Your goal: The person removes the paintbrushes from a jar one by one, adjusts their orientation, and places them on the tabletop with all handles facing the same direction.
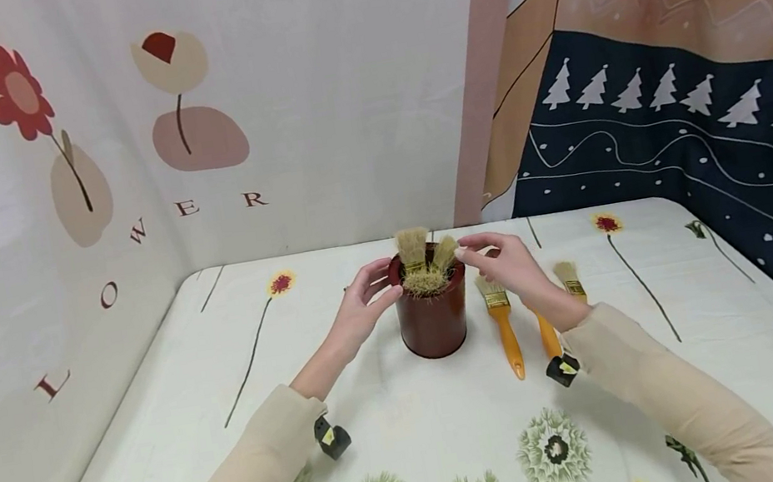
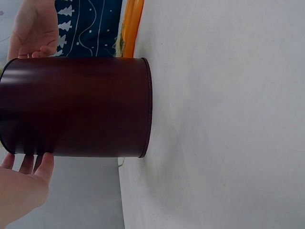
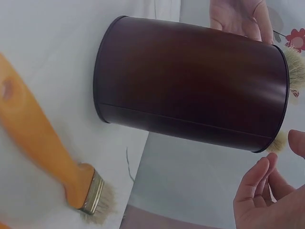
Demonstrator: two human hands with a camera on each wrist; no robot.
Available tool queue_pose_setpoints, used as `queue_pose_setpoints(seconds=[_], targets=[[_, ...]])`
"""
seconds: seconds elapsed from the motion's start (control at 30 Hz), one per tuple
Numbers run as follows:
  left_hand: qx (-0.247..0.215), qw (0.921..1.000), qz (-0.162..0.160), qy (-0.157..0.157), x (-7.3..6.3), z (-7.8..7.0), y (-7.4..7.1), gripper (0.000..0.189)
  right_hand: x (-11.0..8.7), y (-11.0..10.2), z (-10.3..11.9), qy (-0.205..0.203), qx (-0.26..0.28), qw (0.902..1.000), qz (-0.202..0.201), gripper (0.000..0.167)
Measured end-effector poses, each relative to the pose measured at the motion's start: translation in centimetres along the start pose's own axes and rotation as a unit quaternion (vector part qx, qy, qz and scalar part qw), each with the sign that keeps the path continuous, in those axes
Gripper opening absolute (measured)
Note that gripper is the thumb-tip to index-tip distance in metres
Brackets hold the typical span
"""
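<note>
A dark red cylindrical canister (image 1: 433,322) stands upright on the table with several paintbrushes in it, bristles up. One brush (image 1: 412,247) rises at the back, another (image 1: 445,253) leans right, and a third bristle head (image 1: 426,282) sits low at the front. My left hand (image 1: 365,295) rests its fingertips along the canister's left side, close under the rim, with relaxed fingers. At the right rim, my right hand (image 1: 507,260) has thumb and fingertips spread beside the leaning brush's bristles. The right wrist view shows a gap between that thumb and the fingers. The brush handles are hidden inside the canister.
Right of the canister lies a paintbrush with an orange handle (image 1: 509,344). Another orange handle (image 1: 549,335) and a brush head (image 1: 569,279) show partly under the right forearm. A flower-print cloth (image 1: 418,438) covers the table; printed curtains (image 1: 348,95) hang behind.
</note>
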State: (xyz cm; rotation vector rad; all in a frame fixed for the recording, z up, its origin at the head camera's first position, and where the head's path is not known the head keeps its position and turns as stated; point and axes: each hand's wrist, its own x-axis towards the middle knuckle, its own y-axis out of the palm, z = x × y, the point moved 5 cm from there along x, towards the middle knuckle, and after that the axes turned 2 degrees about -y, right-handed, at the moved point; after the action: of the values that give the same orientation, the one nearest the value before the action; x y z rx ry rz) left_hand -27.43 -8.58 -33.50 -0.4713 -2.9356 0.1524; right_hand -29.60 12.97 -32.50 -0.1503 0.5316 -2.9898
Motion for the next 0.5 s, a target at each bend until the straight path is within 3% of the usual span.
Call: queue_pose_setpoints(seconds=[0.5], targets=[[0.002,1.0,-0.001,-0.004,-0.03,0.04,0.0,0.049,0.73,0.97,-0.08,-0.028,-0.008,0.9992,-0.026,0.046]])
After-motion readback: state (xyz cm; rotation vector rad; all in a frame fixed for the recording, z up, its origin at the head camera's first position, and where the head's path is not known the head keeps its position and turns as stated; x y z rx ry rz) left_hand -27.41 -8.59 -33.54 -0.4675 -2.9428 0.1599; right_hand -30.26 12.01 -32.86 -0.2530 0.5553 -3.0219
